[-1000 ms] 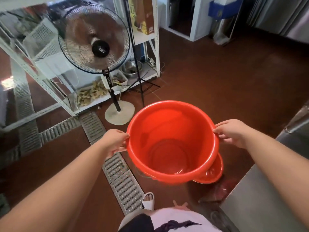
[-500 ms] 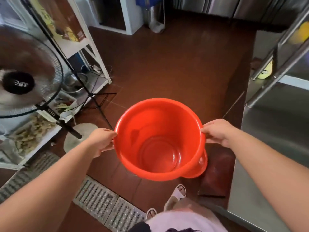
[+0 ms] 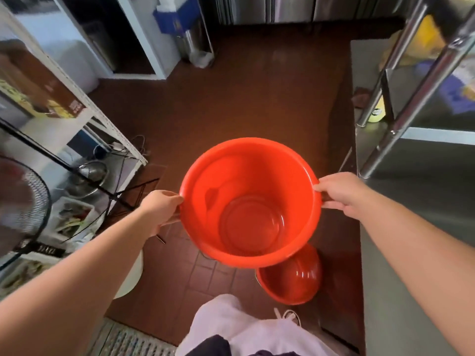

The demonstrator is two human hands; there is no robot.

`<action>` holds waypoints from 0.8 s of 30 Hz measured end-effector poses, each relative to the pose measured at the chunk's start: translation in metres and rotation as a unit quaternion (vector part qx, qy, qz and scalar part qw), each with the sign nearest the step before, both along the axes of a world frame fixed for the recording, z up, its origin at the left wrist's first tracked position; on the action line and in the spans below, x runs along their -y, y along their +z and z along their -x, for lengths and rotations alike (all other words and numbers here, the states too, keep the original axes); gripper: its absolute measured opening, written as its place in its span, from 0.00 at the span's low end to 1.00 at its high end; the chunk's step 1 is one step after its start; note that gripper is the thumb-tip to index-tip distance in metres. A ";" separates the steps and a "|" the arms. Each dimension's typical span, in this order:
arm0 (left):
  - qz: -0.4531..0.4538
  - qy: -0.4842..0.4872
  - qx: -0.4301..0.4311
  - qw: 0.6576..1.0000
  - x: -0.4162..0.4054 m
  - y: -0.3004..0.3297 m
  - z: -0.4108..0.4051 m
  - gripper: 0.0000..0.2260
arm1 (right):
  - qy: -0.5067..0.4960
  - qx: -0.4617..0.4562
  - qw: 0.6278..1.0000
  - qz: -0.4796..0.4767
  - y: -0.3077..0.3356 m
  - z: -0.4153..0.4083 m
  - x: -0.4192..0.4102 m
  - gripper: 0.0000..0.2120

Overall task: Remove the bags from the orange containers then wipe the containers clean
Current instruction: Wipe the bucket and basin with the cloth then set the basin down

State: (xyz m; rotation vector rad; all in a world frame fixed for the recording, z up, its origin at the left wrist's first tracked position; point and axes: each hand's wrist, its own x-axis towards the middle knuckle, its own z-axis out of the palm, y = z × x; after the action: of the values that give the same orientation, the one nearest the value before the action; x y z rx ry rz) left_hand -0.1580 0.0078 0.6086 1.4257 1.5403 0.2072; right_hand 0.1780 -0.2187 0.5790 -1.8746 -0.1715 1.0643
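I hold an empty orange bucket (image 3: 250,201) in the air over the brown tiled floor, its mouth facing up at me. My left hand (image 3: 162,205) grips its left rim and my right hand (image 3: 341,194) grips its right rim. No bag is inside; the bottom looks wet and shiny. A second orange container (image 3: 293,278) stands on the floor just below and to the right of the held one, partly hidden by it.
A steel counter (image 3: 411,278) with chrome shelf posts (image 3: 401,111) runs along the right. A white rack (image 3: 84,119) with a fan (image 3: 23,204), a tripod and food trays stands left. A floor drain grate (image 3: 133,340) lies near my feet.
My view has swung right: the fan and rack slid off to the left and the steel counter came in on the right. Both hands keep the same grip on the bucket.
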 end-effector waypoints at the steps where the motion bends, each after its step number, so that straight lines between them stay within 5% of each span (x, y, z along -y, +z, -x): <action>1: -0.002 -0.006 -0.001 1.000 -0.012 -0.006 -0.013 0.05 | -0.012 0.006 1.000 -0.003 -0.001 -0.007 -0.005 0.05; 13: 0.119 -0.111 -0.009 0.987 -0.180 -0.135 -0.190 0.08 | -0.142 0.072 0.979 0.125 -0.090 -0.087 -0.085 0.06; 24: 0.146 -0.169 -0.041 0.974 -0.226 -0.279 -0.296 0.03 | -0.188 0.112 0.940 0.263 -0.232 -0.142 -0.121 0.07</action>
State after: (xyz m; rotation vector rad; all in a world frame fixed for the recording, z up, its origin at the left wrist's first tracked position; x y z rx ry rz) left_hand 0.1383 0.2338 0.3291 1.4443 1.3042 -0.2771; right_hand 0.3200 -0.0980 0.3473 -2.3835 0.3691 0.6658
